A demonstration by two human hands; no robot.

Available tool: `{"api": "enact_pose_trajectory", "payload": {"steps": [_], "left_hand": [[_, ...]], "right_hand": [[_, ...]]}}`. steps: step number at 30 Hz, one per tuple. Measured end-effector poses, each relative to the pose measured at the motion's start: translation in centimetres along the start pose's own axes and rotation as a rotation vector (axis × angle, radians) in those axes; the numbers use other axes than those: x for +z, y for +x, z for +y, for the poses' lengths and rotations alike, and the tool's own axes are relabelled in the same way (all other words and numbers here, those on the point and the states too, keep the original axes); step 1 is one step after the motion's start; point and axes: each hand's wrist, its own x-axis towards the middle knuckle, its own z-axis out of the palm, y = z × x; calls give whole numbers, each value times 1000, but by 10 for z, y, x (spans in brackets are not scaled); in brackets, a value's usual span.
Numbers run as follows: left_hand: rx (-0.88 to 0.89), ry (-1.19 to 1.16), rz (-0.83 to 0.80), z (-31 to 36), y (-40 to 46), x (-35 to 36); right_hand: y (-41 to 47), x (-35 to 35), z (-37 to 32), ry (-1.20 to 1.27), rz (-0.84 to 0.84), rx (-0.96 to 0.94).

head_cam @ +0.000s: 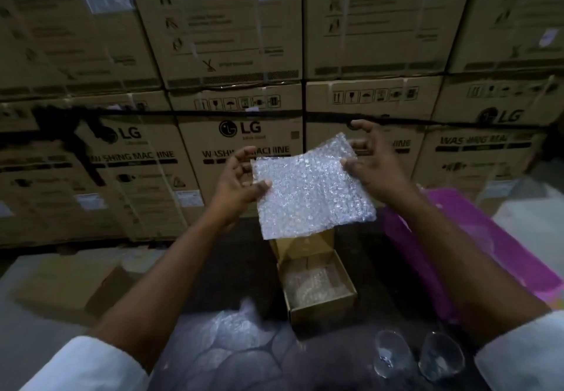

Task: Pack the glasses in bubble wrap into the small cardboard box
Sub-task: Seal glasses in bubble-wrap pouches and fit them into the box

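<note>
Sheet in my fingers: I hold a bubble wrap sheet (311, 189) up in the air between both hands, its face tilted toward me.
Left hand (241, 183): my thumb lies on the front of the sheet's left edge and my curled fingers sit behind it, so I pinch that edge.
Right hand (374, 161): my thumb presses the right edge near the upper corner; my other fingers are spread and bent behind, and I cannot tell whether they touch the sheet.
Long axis of sheet: it runs from the upper right corner down to the lower edge, slanting across the gap between my hands.
Glasses (418, 357): two clear glasses stand side by side well below my right hand, close to my body and bare of wrap.
Small cardboard box (320, 299): open, straight below the sheet's lower edge, some bubble wrap already lying inside.
Nearer hand: my right, I judge, since the glasses lie on its side.
Next move, as I judge: bring the sheet down and toward me to a glass.
</note>
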Motion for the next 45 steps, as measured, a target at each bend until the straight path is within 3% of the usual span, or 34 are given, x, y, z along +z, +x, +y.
{"api": "enact_pose_trajectory", "payload": {"steps": [6,11,21,29,36,41,43,45], "left_hand": [[134,422,-3,-56,-15,12],[160,687,-9,-111,-22,28],[-84,907,-111,-196,-32,48],[-105,1221,-325,-225,-38,58],[-46,1388,-356,-229,-42,62],[225,1417,-269,-225,-47,62],[353,1378,-327,-224,-48,69],[332,1347,-429,-223,-51,78]], "right_hand": [[-22,16,62,-365,-22,-94],[-38,28,126,-489,-142,-137],[-48,60,220,-615,-313,-96],[-63,71,259,-677,-443,-2],[-64,75,266,-707,-440,-41],[-67,79,270,-735,-455,-65],[-68,80,269,-739,-438,-57],[-68,81,268,-746,-433,-45]]}}
